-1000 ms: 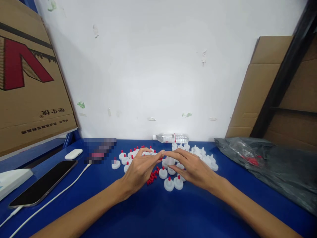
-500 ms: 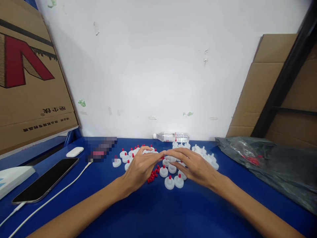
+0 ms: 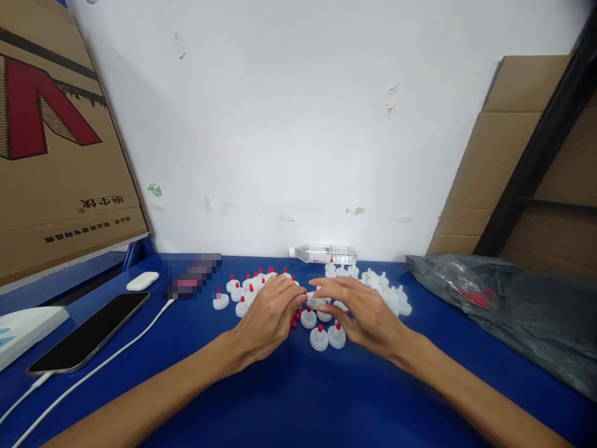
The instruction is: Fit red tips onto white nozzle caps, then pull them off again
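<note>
My left hand (image 3: 273, 311) is closed, its fingertips pinching a small red tip cap (image 3: 305, 297). Facing it, my right hand (image 3: 366, 308) has its thumb and fingers curled around a white nozzle cap (image 3: 317, 301), whose spout points left at the red piece. The two hands almost meet. Below them, loose red tip caps (image 3: 293, 320) lie partly hidden behind the left hand. White caps with red tips (image 3: 319, 338) stand upright just in front, and more such caps (image 3: 237, 291) stand behind the left hand. Untipped white nozzle caps (image 3: 400, 301) are heaped beyond the right hand.
A clear bottle (image 3: 321, 254) lies against the white wall. On the left are a phone (image 3: 88, 330) with a white cable (image 3: 100, 369), a white case (image 3: 142, 281) and a cardboard box (image 3: 56, 180). A grey plastic bag (image 3: 522, 311) covers the right side of the blue table (image 3: 298, 398).
My left fingers have curled in and closed near the spout. My right fingers have parted slightly from the left ones, bringing the white cap into view between them.
</note>
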`<action>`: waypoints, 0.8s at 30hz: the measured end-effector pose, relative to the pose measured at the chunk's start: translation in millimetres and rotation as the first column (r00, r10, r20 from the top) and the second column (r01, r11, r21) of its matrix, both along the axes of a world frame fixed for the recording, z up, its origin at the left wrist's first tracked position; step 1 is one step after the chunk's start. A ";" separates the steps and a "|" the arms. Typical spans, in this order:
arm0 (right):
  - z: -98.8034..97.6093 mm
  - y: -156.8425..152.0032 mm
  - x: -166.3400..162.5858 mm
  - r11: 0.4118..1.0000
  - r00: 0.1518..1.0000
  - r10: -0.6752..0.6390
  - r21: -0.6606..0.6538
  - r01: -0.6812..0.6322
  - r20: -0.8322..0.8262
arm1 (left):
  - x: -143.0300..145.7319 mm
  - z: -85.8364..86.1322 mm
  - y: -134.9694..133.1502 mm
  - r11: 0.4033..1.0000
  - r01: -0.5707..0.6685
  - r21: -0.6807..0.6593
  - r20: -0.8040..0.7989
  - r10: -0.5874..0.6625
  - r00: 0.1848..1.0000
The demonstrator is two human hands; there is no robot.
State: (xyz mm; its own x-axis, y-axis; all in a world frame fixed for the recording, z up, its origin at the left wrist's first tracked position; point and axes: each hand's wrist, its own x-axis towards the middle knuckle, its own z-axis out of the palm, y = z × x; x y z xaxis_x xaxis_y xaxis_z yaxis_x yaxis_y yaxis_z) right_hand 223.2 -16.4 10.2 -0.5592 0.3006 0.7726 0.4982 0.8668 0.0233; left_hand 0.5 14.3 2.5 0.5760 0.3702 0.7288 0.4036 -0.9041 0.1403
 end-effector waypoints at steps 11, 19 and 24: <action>-2.8 -1.4 -2.0 1.000 1.000 0.015 -0.007 -0.015 -0.026 | 4.2 -3.7 -7.0 0.984 0.043 -0.175 0.099 -0.026 0.995; 1.5 3.7 2.2 1.000 0.999 -0.025 0.001 0.025 0.021 | 2.9 1.1 0.4 0.998 0.012 -0.067 0.040 -0.009 0.999; 9.0 14.1 15.3 0.986 0.974 -0.161 0.059 0.154 0.162 | -0.8 0.8 10.2 0.994 -0.081 0.075 -0.020 0.083 0.996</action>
State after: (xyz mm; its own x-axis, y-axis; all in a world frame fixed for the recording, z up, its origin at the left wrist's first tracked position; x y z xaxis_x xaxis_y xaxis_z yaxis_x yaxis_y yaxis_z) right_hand 238.4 -2.4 19.2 -0.6289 0.3612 0.6885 0.6142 0.7738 0.1550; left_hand -0.3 24.6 3.2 0.5632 0.3627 0.7424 0.4790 -0.8754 0.0643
